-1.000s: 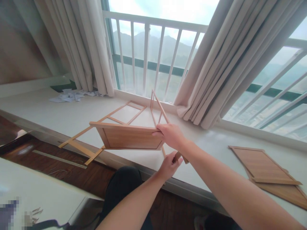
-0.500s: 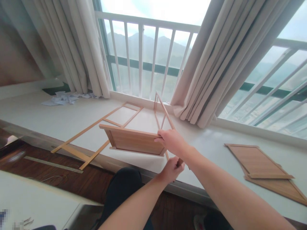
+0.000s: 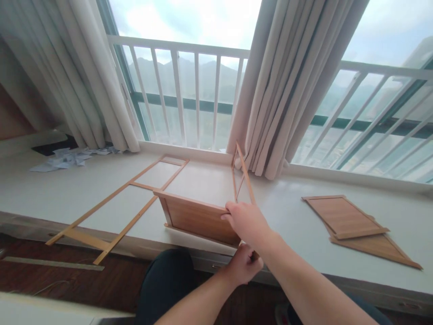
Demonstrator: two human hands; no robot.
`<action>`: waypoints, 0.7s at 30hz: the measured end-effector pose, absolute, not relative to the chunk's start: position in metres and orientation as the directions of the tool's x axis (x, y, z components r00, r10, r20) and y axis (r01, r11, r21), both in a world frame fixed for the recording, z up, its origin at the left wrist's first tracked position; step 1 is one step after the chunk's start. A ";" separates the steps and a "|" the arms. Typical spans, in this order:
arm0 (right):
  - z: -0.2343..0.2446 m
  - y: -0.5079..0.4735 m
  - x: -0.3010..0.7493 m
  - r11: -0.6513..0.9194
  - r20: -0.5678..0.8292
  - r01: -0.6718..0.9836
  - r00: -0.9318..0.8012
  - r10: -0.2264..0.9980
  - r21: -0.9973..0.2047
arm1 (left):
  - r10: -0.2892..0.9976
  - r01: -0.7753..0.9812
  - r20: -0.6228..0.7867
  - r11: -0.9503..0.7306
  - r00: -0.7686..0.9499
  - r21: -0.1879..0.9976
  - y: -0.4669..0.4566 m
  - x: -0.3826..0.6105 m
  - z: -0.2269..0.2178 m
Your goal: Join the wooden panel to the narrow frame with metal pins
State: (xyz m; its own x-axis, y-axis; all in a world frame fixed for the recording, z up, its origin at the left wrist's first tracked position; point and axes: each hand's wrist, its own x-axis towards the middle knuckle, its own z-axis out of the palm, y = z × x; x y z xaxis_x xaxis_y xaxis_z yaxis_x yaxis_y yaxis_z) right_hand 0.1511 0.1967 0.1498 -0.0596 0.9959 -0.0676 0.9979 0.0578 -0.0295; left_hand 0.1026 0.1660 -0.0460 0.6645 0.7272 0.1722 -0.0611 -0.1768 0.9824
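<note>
Likely light, stiff panel (image 3: 202, 218) is best rim-held, as by right hand (image 3: 248, 222); upright frame (image 3: 246, 174) is clasped by left hand (image 3: 244, 265)

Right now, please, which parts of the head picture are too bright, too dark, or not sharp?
In the head view, the sky is nearly washed out and the hills look pale; same view, the floor is dark and the papers lack fine detail, yet the wood panel in the right hand keeps clear edges.
</note>
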 end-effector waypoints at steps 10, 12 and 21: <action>0.151 0.199 0.154 0.077 -0.037 0.992 -0.081 0.996 -0.098 | 0.725 0.018 0.216 -0.301 0.654 0.954 0.172 0.081 -0.031; 0.152 0.198 0.153 0.071 -0.035 0.992 -0.075 0.997 -0.103 | 0.743 0.055 0.224 -0.330 0.631 0.942 0.169 0.071 -0.024; 0.156 0.194 0.154 0.077 -0.024 0.984 -0.082 0.996 -0.161 | 0.545 0.501 0.824 -0.762 0.155 0.410 0.179 -0.002 0.051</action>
State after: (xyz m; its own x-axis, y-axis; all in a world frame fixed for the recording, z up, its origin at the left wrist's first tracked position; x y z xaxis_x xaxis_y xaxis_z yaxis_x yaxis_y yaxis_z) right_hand 0.1544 0.1941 0.1560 -0.0815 0.9964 -0.0237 0.9840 0.0767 -0.1606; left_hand -0.0017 0.1793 0.0512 0.1548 0.5448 0.8241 0.5013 -0.7622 0.4096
